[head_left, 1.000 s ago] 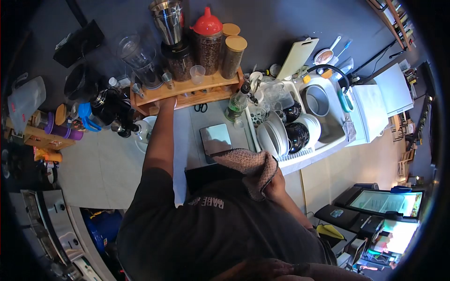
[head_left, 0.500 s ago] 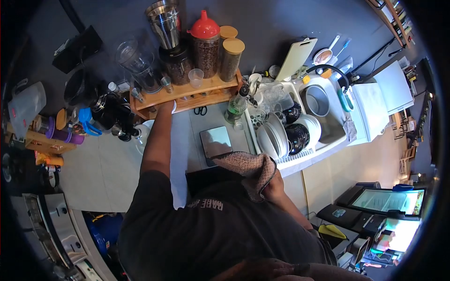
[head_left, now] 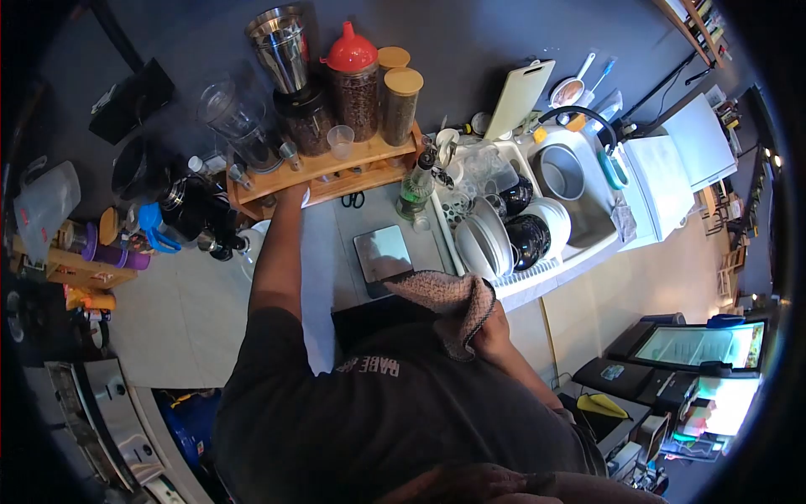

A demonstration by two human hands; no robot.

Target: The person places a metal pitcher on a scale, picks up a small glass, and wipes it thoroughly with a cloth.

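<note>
So, the left hand (head_left: 291, 196) is reaching in at the front edge of the little wooden shelf (head_left: 376, 154), near its left end, and the fingers are hidden under there, so I can't tell if they're apart or closed on anything. Something white peeks out right beside that wrist, too covered up to name. Right hand (head_left: 492, 331) has its fingers clamped on a brownish, nubbly cloth (head_left: 441, 294), bunched at the grip with the loose end hanging out toward the left, around the front edge of the worktop (head_left: 180, 323). From above, that end comes right up to the near edge of a flat, shiny-topped square gadget (head_left: 383, 254); can't tell if they touch. Black scissors (head_left: 353, 200) lie just in front of the shelf, and a green bottle (head_left: 414, 197) stands by its right end, next to the loaded dish rack (head_left: 458, 257). Top of the shelf's got a jar wearing a red funnel (head_left: 350, 53).
</note>
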